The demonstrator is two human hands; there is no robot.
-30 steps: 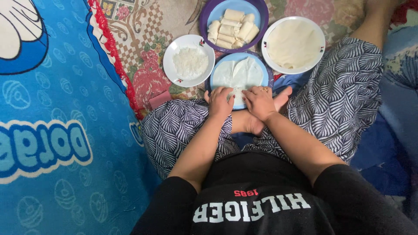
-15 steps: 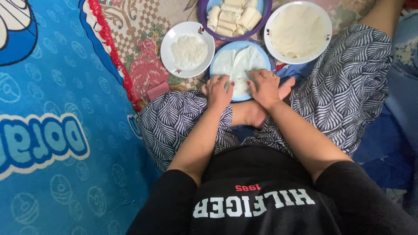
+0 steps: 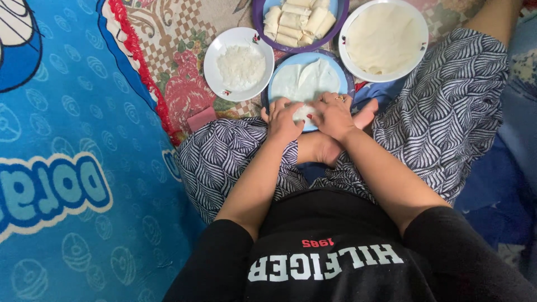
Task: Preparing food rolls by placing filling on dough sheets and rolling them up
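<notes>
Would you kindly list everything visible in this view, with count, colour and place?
wrapper: one, white, spread on the blue plate, near edge under both hands
blue plate: one, in front of the knees
rice dish: one, white, holding a white grainy heap, left of the blue plate
rolls: several, pale, piled on the purple plate
purple plate: one, top centre
wrapper stack: one, whitish, in the white plate
white plate: one, top right
mat: one, floral, under the plates
blanket: one, blue, cartoon print, left
trousers: one pair, black-and-white patterned
left hand: fingers on the wrapper
right hand: fingers on the wrapper, ring worn
</notes>
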